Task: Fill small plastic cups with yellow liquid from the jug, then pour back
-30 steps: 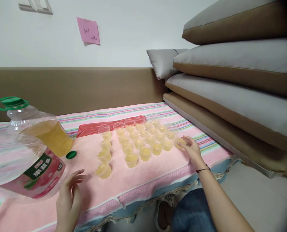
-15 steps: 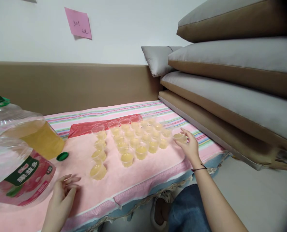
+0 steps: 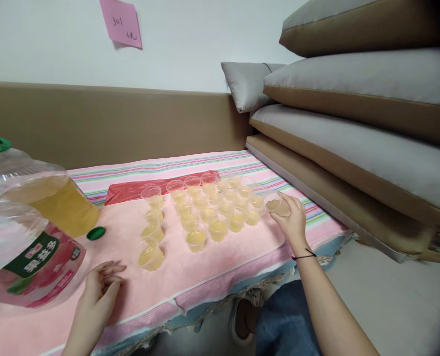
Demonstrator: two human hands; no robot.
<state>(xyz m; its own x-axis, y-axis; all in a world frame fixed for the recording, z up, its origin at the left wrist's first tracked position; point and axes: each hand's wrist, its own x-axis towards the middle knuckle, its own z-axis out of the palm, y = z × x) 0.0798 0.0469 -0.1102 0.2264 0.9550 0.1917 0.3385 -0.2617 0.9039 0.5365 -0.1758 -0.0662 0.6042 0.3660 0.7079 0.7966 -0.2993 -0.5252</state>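
Observation:
Between the thumb and fingers of my right hand [image 3: 291,215] is a clear plastic cup [image 3: 278,205] of yellow liquid, at the right end of the group of cups. My left hand [image 3: 100,291] rests on the pink cloth [image 3: 127,316] with its fingers loosely apart and nothing in them, nearest to the labelled jug [image 3: 38,262]. Several filled cups [image 3: 218,228] stand close together in rows at the middle. To their left, a separate line of cups [image 3: 150,255] runs front to back.
A second large jug [image 3: 66,202] of yellow liquid stands at the left, with a green cap [image 3: 96,233] beside it. Red plastic [image 3: 125,192] lies behind the cups. Stacked cushions [image 3: 353,118] rise at the right.
My right hand has closed more around the cup, its fingers now over the far rim. The view has shifted slightly, and my left hand has hardly moved.

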